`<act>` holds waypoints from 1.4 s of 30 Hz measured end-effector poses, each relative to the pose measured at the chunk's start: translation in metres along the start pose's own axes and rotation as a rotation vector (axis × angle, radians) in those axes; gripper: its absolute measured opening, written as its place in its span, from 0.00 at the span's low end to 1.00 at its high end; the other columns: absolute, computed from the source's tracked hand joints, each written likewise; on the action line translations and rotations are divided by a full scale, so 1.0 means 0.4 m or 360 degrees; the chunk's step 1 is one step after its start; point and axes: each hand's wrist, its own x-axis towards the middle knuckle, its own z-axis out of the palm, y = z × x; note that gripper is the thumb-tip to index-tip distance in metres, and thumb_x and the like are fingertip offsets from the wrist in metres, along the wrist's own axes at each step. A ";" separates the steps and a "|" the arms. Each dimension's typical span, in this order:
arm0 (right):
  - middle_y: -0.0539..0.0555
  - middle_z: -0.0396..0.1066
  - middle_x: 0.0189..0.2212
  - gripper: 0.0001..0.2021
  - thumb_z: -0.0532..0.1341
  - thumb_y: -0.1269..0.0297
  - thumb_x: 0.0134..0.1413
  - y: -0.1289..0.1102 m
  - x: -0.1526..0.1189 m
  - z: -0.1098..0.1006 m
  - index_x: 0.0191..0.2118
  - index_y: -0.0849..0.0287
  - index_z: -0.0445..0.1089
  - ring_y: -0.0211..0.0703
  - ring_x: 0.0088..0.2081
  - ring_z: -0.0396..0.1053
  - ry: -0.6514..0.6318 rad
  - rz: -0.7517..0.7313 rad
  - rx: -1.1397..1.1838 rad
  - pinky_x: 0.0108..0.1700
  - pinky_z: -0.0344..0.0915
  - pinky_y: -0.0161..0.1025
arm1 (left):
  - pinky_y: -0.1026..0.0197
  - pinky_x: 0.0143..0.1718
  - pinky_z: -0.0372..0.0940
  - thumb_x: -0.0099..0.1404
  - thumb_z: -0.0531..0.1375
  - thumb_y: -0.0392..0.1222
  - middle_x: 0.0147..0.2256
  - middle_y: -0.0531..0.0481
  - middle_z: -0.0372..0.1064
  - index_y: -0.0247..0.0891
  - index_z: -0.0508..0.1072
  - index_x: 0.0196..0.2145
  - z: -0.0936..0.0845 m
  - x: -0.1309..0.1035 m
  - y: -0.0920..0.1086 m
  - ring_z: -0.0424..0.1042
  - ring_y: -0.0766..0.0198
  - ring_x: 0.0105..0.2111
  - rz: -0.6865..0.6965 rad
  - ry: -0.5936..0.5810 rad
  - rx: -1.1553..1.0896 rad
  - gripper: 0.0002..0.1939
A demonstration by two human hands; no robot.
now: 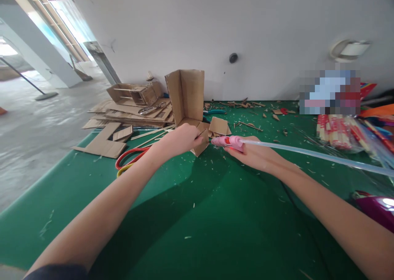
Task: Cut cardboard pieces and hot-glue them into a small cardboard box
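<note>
My left hand [184,138] is closed on a small folded cardboard piece [201,144], pinched near its top edge. In my right hand [254,155] is a pink hot glue gun [227,141], its nozzle pointing left at the cardboard piece. A long translucent glue stick [301,151] runs out of its back to the right edge of the view. Whether the nozzle touches the cardboard I cannot tell. Just behind my left hand stands a tall open cardboard box [192,93]. Another small cardboard piece [219,125] lies right beside it.
Cardboard sheets [104,142] and a small cardboard structure [135,93] lie at the left, near red-handled scissors [131,153]. Cardboard scraps [246,104] litter the back of the green table [184,239]. Wrapped sticks [334,132] and a purple object [377,208] are at the right.
</note>
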 end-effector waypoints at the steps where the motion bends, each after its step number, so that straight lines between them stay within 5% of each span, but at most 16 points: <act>1: 0.43 0.67 0.55 0.21 0.51 0.62 0.63 0.000 0.001 0.000 0.60 0.38 0.59 0.46 0.53 0.68 -0.0004 -0.0009 0.0000 0.53 0.67 0.45 | 0.60 0.22 0.42 0.67 0.48 0.42 0.16 0.53 0.58 0.33 0.68 0.20 0.000 0.000 0.000 0.48 0.70 0.15 -0.0006 -0.0002 -0.0006 0.21; 19: 0.42 0.67 0.55 0.21 0.51 0.58 0.62 0.000 0.004 0.030 0.60 0.38 0.60 0.46 0.52 0.68 -0.0070 -0.0034 -0.0021 0.53 0.66 0.44 | 0.60 0.21 0.44 0.67 0.47 0.42 0.16 0.51 0.59 0.34 0.67 0.19 0.001 0.000 0.001 0.51 0.70 0.16 -0.0017 -0.0001 -0.0045 0.22; 31: 0.50 0.76 0.36 0.16 0.53 0.55 0.61 -0.041 -0.006 0.042 0.51 0.46 0.70 0.47 0.37 0.74 -0.0113 0.0033 -0.0063 0.39 0.68 0.41 | 0.61 0.23 0.50 0.68 0.45 0.44 0.19 0.48 0.66 0.33 0.72 0.23 0.000 -0.004 0.002 0.58 0.68 0.17 0.0009 -0.0002 -0.0073 0.23; 42: 0.52 0.76 0.37 0.16 0.54 0.52 0.60 -0.069 -0.004 0.051 0.48 0.51 0.71 0.46 0.38 0.73 -0.0162 -0.0004 -0.0005 0.39 0.67 0.39 | 0.62 0.22 0.48 0.68 0.45 0.45 0.19 0.48 0.65 0.33 0.73 0.23 -0.002 -0.007 0.005 0.57 0.69 0.17 0.0002 0.0021 -0.0058 0.24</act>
